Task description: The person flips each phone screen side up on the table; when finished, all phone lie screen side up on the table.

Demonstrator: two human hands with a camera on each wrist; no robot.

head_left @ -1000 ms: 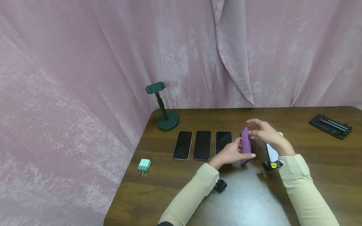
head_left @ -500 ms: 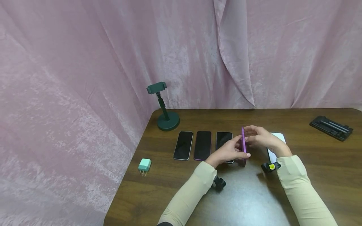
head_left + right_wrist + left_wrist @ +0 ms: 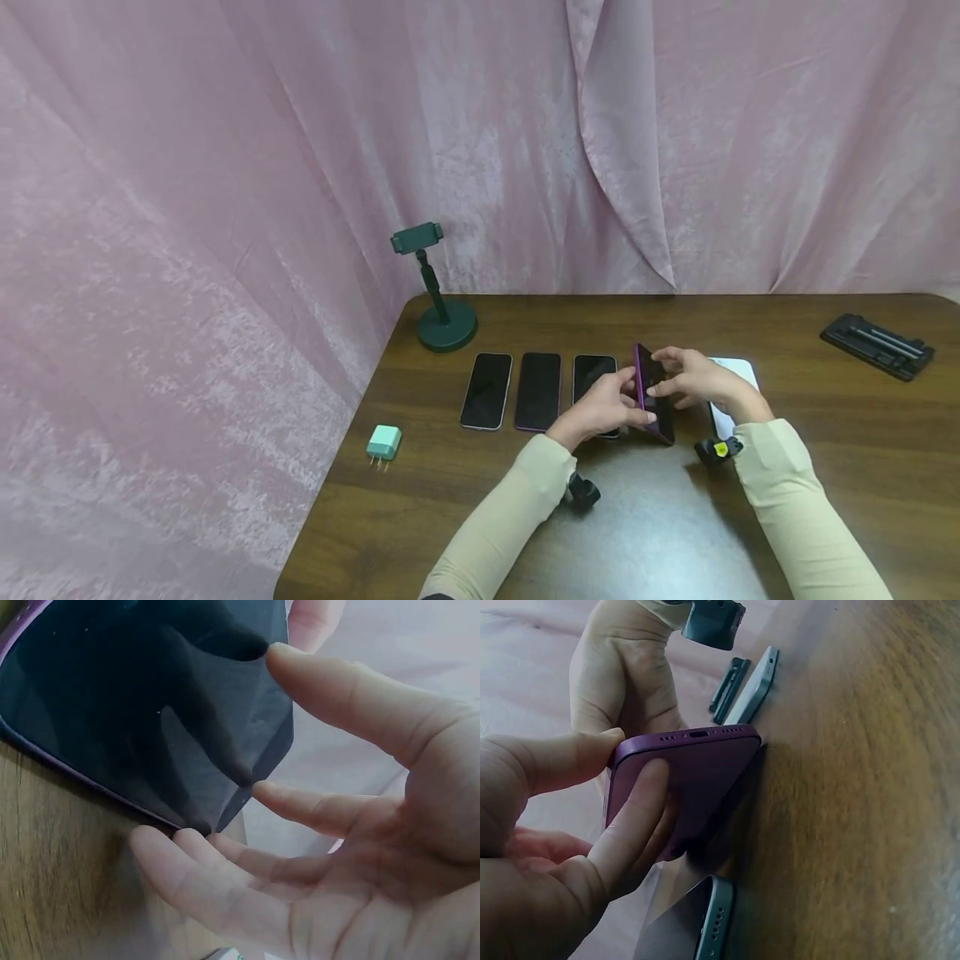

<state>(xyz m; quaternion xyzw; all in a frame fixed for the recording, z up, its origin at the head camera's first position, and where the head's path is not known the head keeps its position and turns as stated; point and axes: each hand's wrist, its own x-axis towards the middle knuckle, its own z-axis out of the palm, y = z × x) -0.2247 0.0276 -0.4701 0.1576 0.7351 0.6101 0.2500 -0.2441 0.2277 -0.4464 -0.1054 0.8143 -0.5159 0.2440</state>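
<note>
A purple smartphone (image 3: 660, 408) is tilted up on its long side, its dark screen turned toward the right. My left hand (image 3: 602, 406) pinches it, the thumb at the end with the charging port and fingers against the purple back (image 3: 641, 784). At the screen side, fingertips of my right hand (image 3: 701, 383) touch the glass and its edge; in the right wrist view that hand (image 3: 352, 817) is spread, fingers relaxed. Partly under my left hand lies a third phone (image 3: 594, 372) of a row, screen up. A white phone-like slab (image 3: 738, 367) lies partly behind my right wrist.
Two more dark-screened phones lie to the left, one silver-edged (image 3: 486, 392) and one purple-edged (image 3: 537, 392). A dark green phone stand (image 3: 447, 325) rises at the back left. A mint charger plug (image 3: 384, 442) sits front left; a black folded holder (image 3: 877, 346) lies far right.
The purple phone has turned from showing its purple back, through edge-on, to showing its dark screen on the right, and shifted slightly left. My right hand has come left and lower, onto the screen side.
</note>
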